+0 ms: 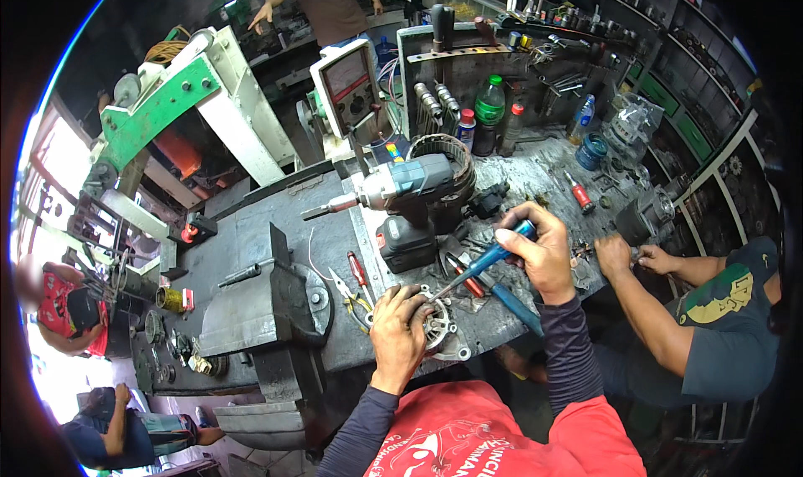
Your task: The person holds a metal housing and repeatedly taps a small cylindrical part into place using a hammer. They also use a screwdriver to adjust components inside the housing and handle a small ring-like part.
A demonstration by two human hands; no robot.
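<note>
Cannot make out the left part of the cast-metal housing (pixel 438 330), covered by the left hand (pixel 396 330), nor confirm contact at the tip of the blue-handled screwdriver (pixel 482 265). Located housing at the workbench (pixel 293 209) near edge, beneath and just right of the left hand; cannot tell whether clamped or merely laid over. Noted right hand (pixel 541 253) closed around the screwdriver handle, right of the housing.

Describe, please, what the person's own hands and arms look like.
The left hand and right hand are bare, the left visibly smudged with grime. Both arms wear close-fitting dark sleeves; a red shirt sleeve shows above the right one.
</note>
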